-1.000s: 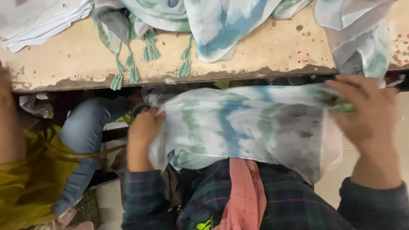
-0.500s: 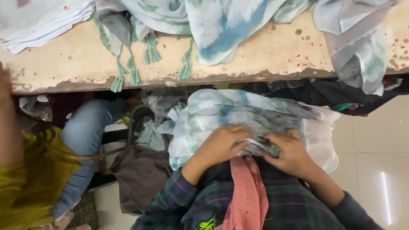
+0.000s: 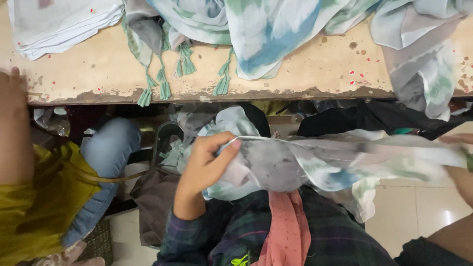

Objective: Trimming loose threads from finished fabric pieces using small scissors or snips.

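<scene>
Scarf (image 3: pixel 315 162), a thin fabric dyed in white, grey, green and blue patches, is stretching across the person's lap below the table edge, between the two hands. Left hand (image 3: pixel 207 160) is gripping the scarf at its left end: the fingers (image 3: pixel 231 146) are curling closed over a bunched fold of the cloth, and the thumb is pressing against it from the near side. Right hand (image 3: pixel 460 143) is sitting at the right border of the view, blurred and mostly cut off; the cloth is running up to it, but whether the hand is closed on the cloth cannot be told. The scarf's middle is sagging slightly over a plaid shirt (image 3: pixel 236 231) and a pink cloth strip (image 3: pixel 288 226) hanging down the person's front.

A worn table (image 3: pixel 305 64) is occupying the upper part of the view. More dyed scarves (image 3: pixel 266 29) are lying on it, with green tassels (image 3: pixel 185 61) hanging over the edge. A stack of white cloth (image 3: pixel 59 24) is lying at the table's far left corner. Another person in a yellow top (image 3: pixel 34 212) and blue jeans (image 3: pixel 106 162) is sitting at the left, with a forearm (image 3: pixel 15 128) reaching up to the table edge.
</scene>
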